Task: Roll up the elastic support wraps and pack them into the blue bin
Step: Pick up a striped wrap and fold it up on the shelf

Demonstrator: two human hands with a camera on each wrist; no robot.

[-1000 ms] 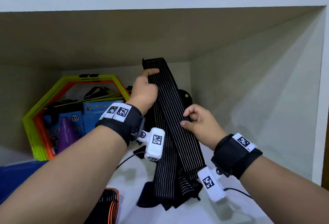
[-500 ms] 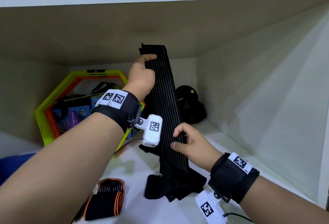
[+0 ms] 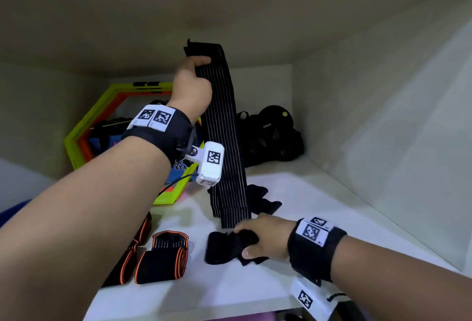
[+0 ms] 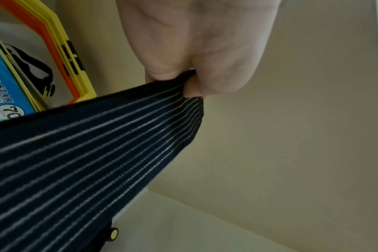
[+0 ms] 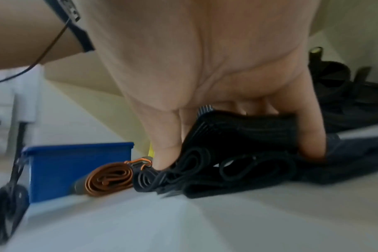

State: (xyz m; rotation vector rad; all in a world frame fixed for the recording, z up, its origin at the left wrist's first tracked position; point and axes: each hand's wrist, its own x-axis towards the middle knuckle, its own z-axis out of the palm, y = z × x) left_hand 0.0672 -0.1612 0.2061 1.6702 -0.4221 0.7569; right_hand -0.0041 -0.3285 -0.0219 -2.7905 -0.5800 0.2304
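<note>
Far left in the right wrist view there's the blue bin (image 5: pixel 76 170) sitting on the white shelf (image 3: pixel 319 193), barely a sliver of it showing at the edge of the head view. Just right of it is a rolled black-and-orange wrap (image 3: pixel 163 257), already coiled up and lying on the shelf outside the bin, with another orange-edged strip (image 3: pixel 135 241) beside it. Behind those, a yellow and orange hexagon frame (image 3: pixel 84 126) leans at the back with some blue packaging inside. Then the left hand (image 3: pixel 192 85) is up high, fingers curled tight around the top end of the black striped wrap (image 3: pixel 224 129), so it hangs down stretched out pretty much straight to the shelf. The left wrist view shows the fabric bunched in that grip. Down at the bottom, the right hand (image 3: pixel 265 236) is clamped around the wrap's loose, folded lower end (image 3: pixel 224 246), pressing it against the shelf. Further right at the back sits a black pile of gear (image 3: pixel 273 136) with a yellow dot on it.
</note>
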